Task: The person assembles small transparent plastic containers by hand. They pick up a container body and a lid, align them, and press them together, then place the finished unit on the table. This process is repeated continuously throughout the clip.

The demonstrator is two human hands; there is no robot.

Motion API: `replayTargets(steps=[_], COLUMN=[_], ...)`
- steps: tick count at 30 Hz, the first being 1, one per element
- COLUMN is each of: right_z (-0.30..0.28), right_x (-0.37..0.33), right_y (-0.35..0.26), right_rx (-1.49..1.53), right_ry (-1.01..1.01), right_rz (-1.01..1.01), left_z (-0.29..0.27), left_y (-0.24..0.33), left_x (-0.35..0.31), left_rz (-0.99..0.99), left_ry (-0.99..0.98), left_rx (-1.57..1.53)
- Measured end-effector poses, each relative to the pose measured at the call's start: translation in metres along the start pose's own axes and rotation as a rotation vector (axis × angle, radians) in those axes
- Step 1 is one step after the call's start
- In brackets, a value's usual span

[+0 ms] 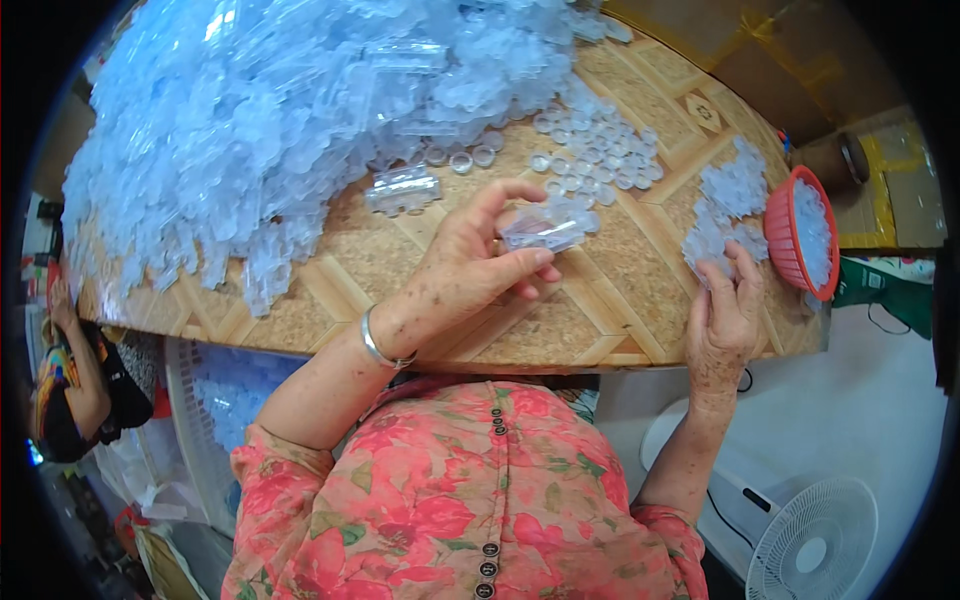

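My left hand (470,255), with a silver bangle at the wrist, is closed around a clear plastic piece (552,228), held above the table between thumb and fingers. My right hand (725,310) reaches over the table's right side, its fingers slightly apart and touching a small heap of thin clear plastic pieces (712,230). Right beside that heap stands a red plastic basket (785,232) with more clear pieces in it. Many small round clear caps (605,145) lie beyond my left hand. A clear tubular piece (402,188) rests to their left.
A huge pile of clear plastic pieces (300,110) covers the table's left and far side. The wood-patterned table (500,335) has a curved edge. Cardboard boxes (790,60) stand behind on the right. A white fan (812,550) is below right. Another person's arm (88,375) shows at far left.
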State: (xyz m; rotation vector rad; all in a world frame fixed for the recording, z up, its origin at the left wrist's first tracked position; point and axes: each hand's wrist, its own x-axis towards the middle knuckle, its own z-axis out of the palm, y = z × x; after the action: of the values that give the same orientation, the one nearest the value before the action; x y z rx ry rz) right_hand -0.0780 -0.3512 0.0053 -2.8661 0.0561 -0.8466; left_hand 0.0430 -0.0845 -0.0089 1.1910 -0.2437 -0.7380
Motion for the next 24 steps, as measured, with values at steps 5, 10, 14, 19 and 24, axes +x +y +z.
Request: replayTargets(steps=[5,10,14,19,24], right_z=[0.004,0.003,0.003,0.020,0.023], right_x=[-0.004,-0.002,0.017,0.019,0.019], right_y=[-0.038,-0.042,-0.052,-0.064,-0.061], right_rx=[0.179,0.371,0.325,0.254,0.302], right_ry=[-0.273,-0.285,-0.268,-0.380,-0.414], right_rz=[-0.224,-0.091,-0.044,-0.014,0.070], left_z=[-0.002,-0.002,-0.001,-0.007,-0.011], left_y=[-0.003,-0.002,-0.001,-0.006,-0.010], left_x=[-0.001,-0.003,-0.003,0.002,0.006], left_rz=[-0.017,0.022,0.018,0.084,0.114], left_ry=[-0.022,-0.033,-0.046,-0.066,-0.087], left_rx=[-0.077,-0.047,-0.101,-0.178,-0.176])
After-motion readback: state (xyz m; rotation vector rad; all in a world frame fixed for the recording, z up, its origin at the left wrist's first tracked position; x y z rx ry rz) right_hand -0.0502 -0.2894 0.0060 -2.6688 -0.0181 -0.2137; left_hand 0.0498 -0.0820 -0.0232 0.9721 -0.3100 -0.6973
